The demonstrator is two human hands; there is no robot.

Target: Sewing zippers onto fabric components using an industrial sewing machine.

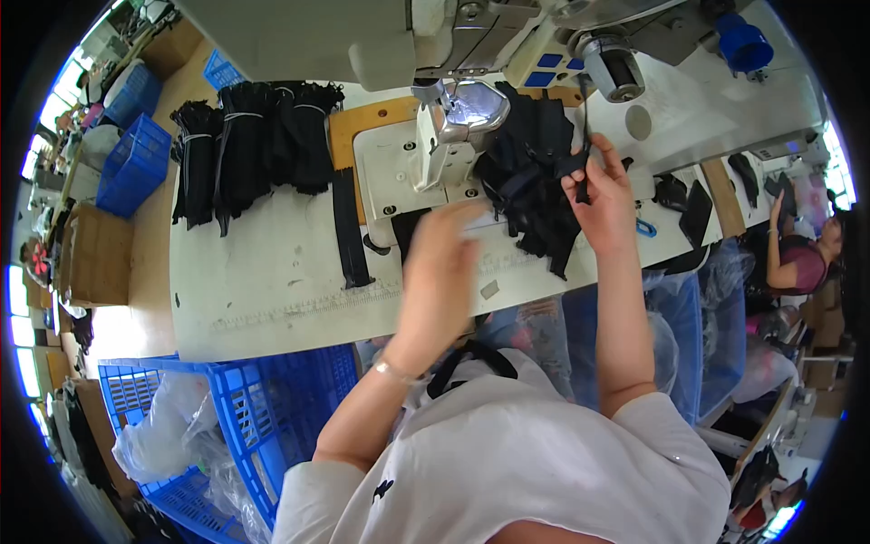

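Nearest the camera, a white shirt (pixel 535 453) is seen, worn by the person, with a short sleeve on each arm. From the head view, a pale worktable (pixel 245 304) is looked down upon, with ruler markings printed along its near edge.

On the right, a narrow black strip (pixel 575 166) is pinched between the thumb and fingertips of the right hand (pixel 607 195), raised just beside a loose heap of black strips (pixel 535 181). The left hand (pixel 439 276) is blurred, in front of the sewing machine (pixel 462 122) and over the near part of the table; whether its fingers are spread or closed on anything cannot be told. A bracelet (pixel 397 373) is worn on the left wrist. Just left of that hand, a dark piece of fabric (pixel 410 234) is partly covered by it.

Farther left, one flat black strip (pixel 349 231) is laid on the table, and beyond it tied black bundles (pixel 246 145) are set side by side. To the right of the right hand, a small blue item (pixel 645 228) is placed.

Below the near left edge, a blue crate (pixel 231 422) is partly filled with clear plastic (pixel 172 422). At the far right, a co-worker (pixel 799 263) is seen.
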